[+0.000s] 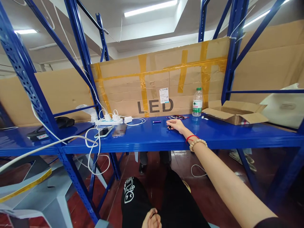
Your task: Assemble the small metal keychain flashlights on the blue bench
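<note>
My right hand [175,124] reaches over the blue shelf top [142,136], its fingertips pinched on a small dark object [169,127] that is mostly hidden by the fingers. To the left of that hand lies a short purple pen-like stick [156,122]. Just behind the hand is a loose pile of thin dark and red items [178,117], too small to name. Down in my lap rests my left hand [152,219], its fingers curled in and nothing visible in them.
A green-capped water bottle [197,103] and an opened cardboard box [234,112] stand at right. A power strip [110,121], a phone [103,131] and looped white cables lie at left. Cardboard marked LED [123,88] backs the shelf; blue posts [78,34] frame it.
</note>
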{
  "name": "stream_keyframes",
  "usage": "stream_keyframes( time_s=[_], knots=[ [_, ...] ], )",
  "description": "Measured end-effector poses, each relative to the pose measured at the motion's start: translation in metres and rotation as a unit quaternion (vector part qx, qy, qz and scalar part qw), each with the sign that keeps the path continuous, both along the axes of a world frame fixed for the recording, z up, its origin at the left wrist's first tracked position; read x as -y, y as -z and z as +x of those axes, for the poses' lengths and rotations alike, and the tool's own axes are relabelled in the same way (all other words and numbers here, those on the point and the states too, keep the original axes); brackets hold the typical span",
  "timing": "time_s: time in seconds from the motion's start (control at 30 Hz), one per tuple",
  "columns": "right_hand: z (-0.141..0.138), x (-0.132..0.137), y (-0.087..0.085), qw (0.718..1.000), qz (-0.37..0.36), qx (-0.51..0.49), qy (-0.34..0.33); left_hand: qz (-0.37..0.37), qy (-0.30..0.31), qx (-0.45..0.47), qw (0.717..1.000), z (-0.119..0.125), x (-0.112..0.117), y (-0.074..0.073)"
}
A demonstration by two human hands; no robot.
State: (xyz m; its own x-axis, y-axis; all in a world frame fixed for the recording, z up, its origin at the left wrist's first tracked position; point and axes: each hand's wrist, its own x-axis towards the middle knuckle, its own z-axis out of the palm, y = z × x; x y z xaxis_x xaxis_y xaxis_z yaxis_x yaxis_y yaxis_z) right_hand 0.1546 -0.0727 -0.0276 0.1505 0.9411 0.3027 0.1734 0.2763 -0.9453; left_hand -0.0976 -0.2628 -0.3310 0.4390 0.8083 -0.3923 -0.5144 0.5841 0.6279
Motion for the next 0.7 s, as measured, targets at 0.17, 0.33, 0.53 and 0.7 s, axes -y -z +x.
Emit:
stream_keyframes(
  time_s=[0.17, 0.33, 0.53, 0.7],
  knots=[
    [0.002, -0.002, 0.001, 1.0, -0.006, 0.015, 0.002, 0.179, -0.003, -0.149, 0.973, 0.015, 0.009, -0.02],
    [0.002, -0.003, 0.001, 0.999, -0.005, 0.032, -0.004, 0.369, -0.004, -0.427, 0.825, 0.03, -0.003, -0.05],
    [0.002, -0.004, 0.003, 0.999, -0.001, 0.04, -0.008, 0.369, 0.09, -0.626, 0.68, 0.03, -0.019, -0.052],
    [0.002, -0.004, 0.002, 0.999, 0.001, 0.043, -0.01, 0.386, 0.183, -0.676, 0.601, 0.034, -0.01, -0.051]
  ],
)
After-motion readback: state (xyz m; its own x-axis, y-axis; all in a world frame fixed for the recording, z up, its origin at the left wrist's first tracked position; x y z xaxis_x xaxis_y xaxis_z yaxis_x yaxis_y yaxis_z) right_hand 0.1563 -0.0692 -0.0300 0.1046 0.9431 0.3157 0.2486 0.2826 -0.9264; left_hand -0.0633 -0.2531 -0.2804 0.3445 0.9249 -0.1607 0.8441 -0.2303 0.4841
